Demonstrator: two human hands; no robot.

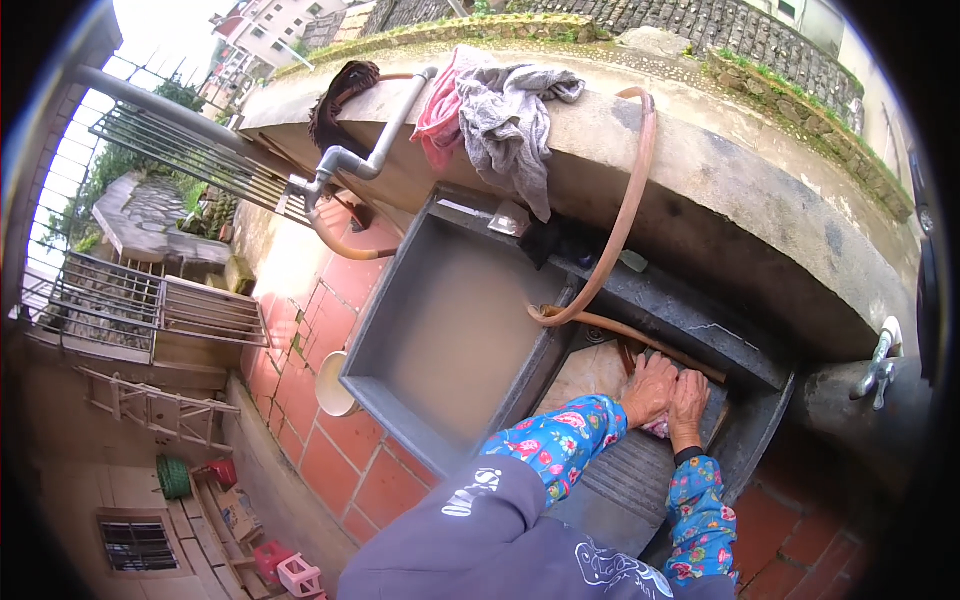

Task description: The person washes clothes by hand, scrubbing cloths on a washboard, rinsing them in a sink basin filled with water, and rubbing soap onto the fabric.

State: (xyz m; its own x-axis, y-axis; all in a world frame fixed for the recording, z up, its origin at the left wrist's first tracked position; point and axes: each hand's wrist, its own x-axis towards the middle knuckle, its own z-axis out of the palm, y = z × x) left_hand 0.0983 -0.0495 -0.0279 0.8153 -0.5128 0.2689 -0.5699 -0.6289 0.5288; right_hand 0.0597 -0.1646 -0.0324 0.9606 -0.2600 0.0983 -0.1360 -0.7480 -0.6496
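Note:
My left hand (649, 388) and my right hand (687, 403) lie side by side, fingers bent, over a small bunched pink patterned cloth (658, 427). Most of that cloth is hidden beneath them. Under it is the ribbed stone washboard (619, 476) in the right-hand basin of a dark stone wash sink. A brown stick or tube (675, 356) runs just beyond my fingertips. The left-hand basin (465, 330) holds cloudy brownish water. A pinkish-brown hose (637, 187) hangs down over the wall, its end near the divider between the basins.
A pink cloth (442, 112) and a grey cloth (506, 112) drape over the concrete wall (720, 184). A grey pipe with a tap (311, 187) stands left, another tap (877, 371) right. A pale bucket (335, 384) sits on the red tiles (337, 465) beside the sink.

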